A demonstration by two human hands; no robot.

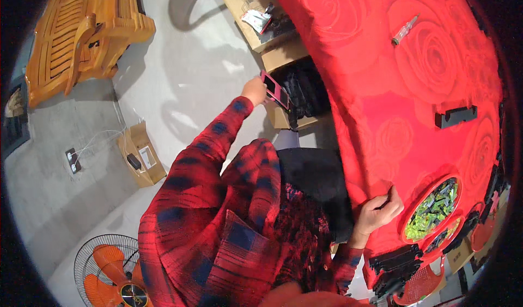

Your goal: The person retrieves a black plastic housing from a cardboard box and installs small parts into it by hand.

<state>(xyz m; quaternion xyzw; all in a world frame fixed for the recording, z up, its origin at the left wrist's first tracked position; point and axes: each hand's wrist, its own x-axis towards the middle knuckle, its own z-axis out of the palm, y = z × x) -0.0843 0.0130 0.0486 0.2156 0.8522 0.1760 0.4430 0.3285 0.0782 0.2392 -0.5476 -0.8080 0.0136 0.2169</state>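
- Red cloth with rose patterns covers the tabletop; grey floor, wooden bench and orange-bladed fan off to the left.
- Left hand: fingers closed round a pink-framed black device, phone-like, exact kind unclear. Device is off the tabletop, beside and partly in front of an open cardboard box of black parts.
- Right hand: at the near part of the cloth, fingers curled in, narrow; cannot tell if anything is pinched. Just beside an oval tray of yellow-green and black pieces.
- Also on the cloth: clear-handled screwdriver, black block, stacked black strips near the edge.
- Step, judged: handling the device at the box side; right hand looks idle.
- Next move, judged: any shift of the device calls for keeping that grip and clearing the box flaps.
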